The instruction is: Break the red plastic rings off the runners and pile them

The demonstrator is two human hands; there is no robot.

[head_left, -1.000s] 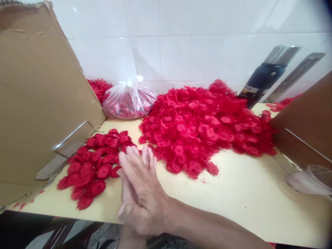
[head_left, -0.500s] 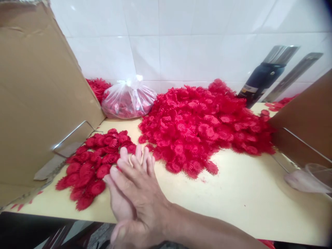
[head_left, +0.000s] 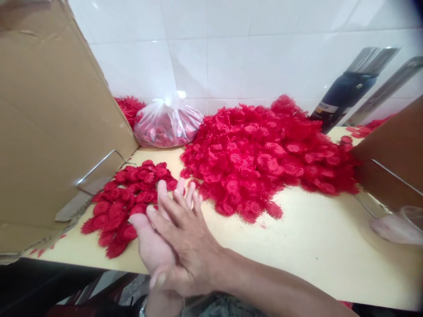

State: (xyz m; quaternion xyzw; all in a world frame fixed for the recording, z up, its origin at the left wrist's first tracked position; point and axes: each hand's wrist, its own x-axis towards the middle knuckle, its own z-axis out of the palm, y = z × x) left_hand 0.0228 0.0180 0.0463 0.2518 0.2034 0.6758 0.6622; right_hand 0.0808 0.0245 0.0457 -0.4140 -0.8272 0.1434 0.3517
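Observation:
My right hand (head_left: pixel 194 246) lies across my left hand (head_left: pixel 152 246), palm against palm, above the front of the table. The fingers of both are stretched out and slightly apart. Whether anything small sits between the palms is hidden. A metal band shows at my left wrist. Just beyond my fingertips, on the left, is a smaller pile of dark red, round, flower-like pieces (head_left: pixel 120 207). Farther back in the middle spreads a big heap of bright red fringed pieces (head_left: pixel 251 163).
A tied clear bag (head_left: pixel 168 123) of red pieces rests by the tiled wall. Cardboard panels (head_left: pixel 49 123) flank the pale table (head_left: pixel 297 246). On the right, a dark bottle (head_left: pixel 346 97) leans beside a metal strip (head_left: pixel 390 92), and a clear plastic cup (head_left: pixel 411 215) lies near a wire bracket.
My hands have shifted slightly against each other, still palm to palm, and the band at my left wrist has come into view. The scene has moved a little rightward and up; the piles look the same.

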